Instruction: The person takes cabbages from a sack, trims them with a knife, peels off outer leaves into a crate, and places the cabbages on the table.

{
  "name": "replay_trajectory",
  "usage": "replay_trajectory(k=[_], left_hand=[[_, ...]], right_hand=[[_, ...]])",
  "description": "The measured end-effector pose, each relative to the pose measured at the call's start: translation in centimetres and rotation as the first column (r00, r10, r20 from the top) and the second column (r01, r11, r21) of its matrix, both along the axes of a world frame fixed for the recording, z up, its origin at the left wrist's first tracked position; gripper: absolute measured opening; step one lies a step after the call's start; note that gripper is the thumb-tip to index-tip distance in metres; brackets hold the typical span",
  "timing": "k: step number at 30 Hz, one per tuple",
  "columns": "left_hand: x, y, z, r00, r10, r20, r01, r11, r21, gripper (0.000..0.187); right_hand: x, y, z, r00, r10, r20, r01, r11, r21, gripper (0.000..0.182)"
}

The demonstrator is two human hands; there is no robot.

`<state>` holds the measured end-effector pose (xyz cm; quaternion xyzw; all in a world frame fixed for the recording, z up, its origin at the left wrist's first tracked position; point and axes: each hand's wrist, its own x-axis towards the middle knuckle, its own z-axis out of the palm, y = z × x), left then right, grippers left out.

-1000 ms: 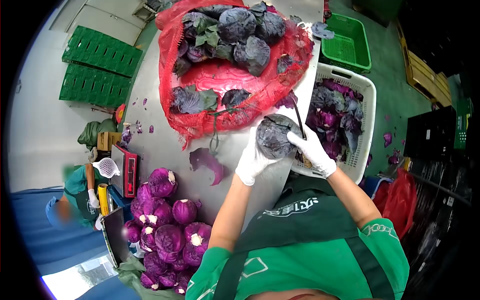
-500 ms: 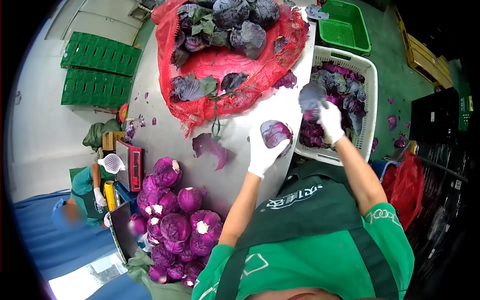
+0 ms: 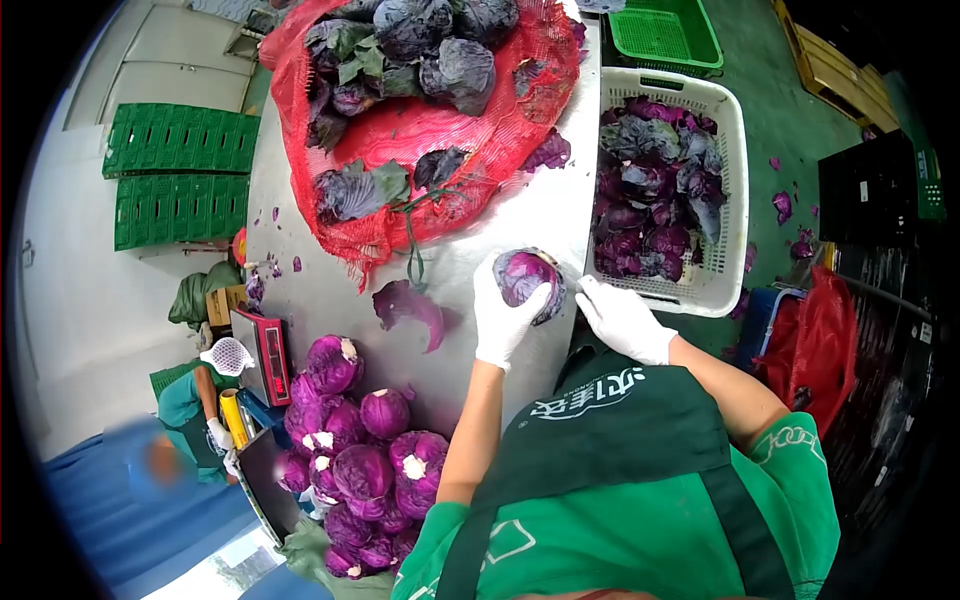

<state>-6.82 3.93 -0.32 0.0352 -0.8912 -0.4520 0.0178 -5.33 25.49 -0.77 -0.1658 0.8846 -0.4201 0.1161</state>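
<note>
A purple cabbage [image 3: 527,278] with dark outer leaves sits in my gloved left hand [image 3: 503,315], whose fingers and thumb wrap its left and lower sides. My gloved right hand [image 3: 628,320] is just right of the cabbage, fingers together and pointing at it; whether anything is between them is too small to tell. Beyond, a red mesh bag [image 3: 480,190] lies open with dark, leafy cabbages [image 3: 458,75] on it. To the right, a white crate [image 3: 735,190] contains loose purple leaves. Peeled cabbages [image 3: 365,472] are piled at the lower left.
A torn leaf [image 3: 410,312] lies on the metal table [image 3: 345,290]. A red scale [image 3: 272,355] stands at its left edge, near a co-worker's gloved hand [image 3: 220,433]. Green crates [image 3: 180,140] are stacked far left; another green crate [image 3: 665,35] is at the top.
My right hand has moved from over the white crate back beside the cabbage, and the dark leaf it held is gone from it. The view has shifted slightly.
</note>
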Motion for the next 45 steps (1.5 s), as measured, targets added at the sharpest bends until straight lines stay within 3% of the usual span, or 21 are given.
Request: replay_trajectory(k=[3,9,11,14,19,20,22,25,27,30,31,32,33,34,35,37,40,41,42,44,45], left_hand=[[0.0,0.6,0.5,0.998,0.017,0.057,-0.021,0.998,0.064,0.089],[-0.1,0.8,-0.1,0.999,-0.022,-0.023,0.021,0.997,-0.076,0.091],[-0.2,0.8,-0.1,1.0,-0.029,-0.009,0.028,0.995,-0.099,0.092],[-0.6,0.7,-0.8,0.997,0.074,0.008,-0.074,0.997,-0.021,0.091],[-0.5,0.7,-0.9,0.995,0.073,-0.06,-0.073,0.997,0.012,0.087],[-0.5,0.7,-0.9,0.997,0.02,-0.08,-0.022,1.0,-0.019,0.086],[-0.2,1.1,-0.9,0.989,-0.053,-0.137,0.037,0.993,-0.116,0.083],[0.1,1.3,-1.5,0.991,-0.027,-0.133,0.004,0.985,-0.172,0.082],[0.4,0.6,-0.9,0.99,0.005,-0.143,-0.02,0.994,-0.108,0.082],[0.9,-0.7,0.1,0.997,-0.073,0.016,0.073,0.996,0.043,0.085],[1.4,-0.9,0.2,0.998,-0.065,0.008,0.064,0.997,0.041,0.085],[2.2,-1.3,0.4,0.999,-0.052,0.001,0.052,0.997,0.059,0.085],[2.9,-1.6,0.5,0.999,-0.041,0.002,0.041,0.996,0.075,0.085],[3.2,-0.1,2.1,0.998,-0.027,-0.06,0.04,0.972,0.23,0.092],[3.2,0.0,2.1,0.998,-0.015,-0.058,0.028,0.973,0.229,0.092],[3.0,0.3,1.8,0.999,-0.018,-0.027,0.012,0.981,-0.192,0.096],[3.4,0.7,0.7,0.995,-0.009,-0.1,-0.005,0.99,-0.143,0.098],[3.7,0.7,0.6,0.993,-0.005,-0.114,-0.011,0.99,-0.137,0.097],[4.6,0.5,0.1,0.984,0.004,-0.179,-0.035,0.984,-0.174,0.096],[5.9,-0.6,-2.1,0.975,0.052,-0.218,-0.068,0.996,-0.064,0.098],[6.3,-0.9,-2.3,0.973,0.062,-0.221,-0.073,0.996,-0.042,0.098]], right_hand=[[-0.1,0.0,0.8,0.995,0.062,0.081,-0.062,0.998,-0.004,0.022],[-1.1,-0.1,-1.1,0.982,0.142,0.126,-0.15,0.987,0.051,0.031],[-2.3,-0.6,-1.0,0.943,0.138,0.304,-0.184,0.974,0.131,0.035],[-3.9,-1.0,-1.1,0.951,0.133,0.278,-0.183,0.969,0.164,0.036],[-3.2,-0.8,0.7,0.952,0.147,0.269,-0.201,0.962,0.185,0.037],[-3.2,-0.6,1.8,0.917,0.149,0.37,-0.236,0.95,0.203,0.038],[-3.4,-0.5,0.6,0.938,0.146,0.314,-0.216,0.955,0.202,0.038],[-3.6,-1.7,-2.3,0.949,0.153,0.275,-0.202,0.966,0.16,0.04],[-4.2,-2.6,-2.2,0.947,0.169,0.272,-0.228,0.952,0.203,0.042],[-3.7,-2.5,-1.6,0.954,0.149,0.262,-0.192,0.97,0.147,0.049],[-3.3,-2.6,-1.6,0.959,0.15,0.239,-0.177,0.98,0.094,0.051],[-2.6,-3.1,-3.3,0.99,0.105,0.089,-0.109,0.993,0.038,0.054],[-2.6,-3.3,-2.6,0.989,0.116,0.087,-0.119,0.992,0.031,0.054],[-2.7,-3.2,-1.3,0.987,0.152,0.055,-0.155,0.987,0.038,0.054],[-2.8,-2.9,0.0,0.982,0.188,0.025,-0.189,0.981,0.05,0.055],[-3.1,-2.8,0.8,0.981,0.191,0.0,-0.191,0.98,0.057,0.055],[-4.2,-2.1,1.0,0.992,0.112,-0.052,-0.097,0.968,0.233,0.056],[-5.6,-1.5,-2.3,0.987,-0.091,-0.131,0.114,0.978,0.174,0.056],[-8.2,0.5,-6.2,0.914,-0.358,-0.19,0.346,0.933,-0.096,0.055],[-10.7,4.8,-2.6,0.887,-0.46,0.052,0.462,0.886,-0.038,0.057],[-12.3,5.8,-4.9,0.831,-0.515,0.208,0.516,0.855,0.056,0.061]])
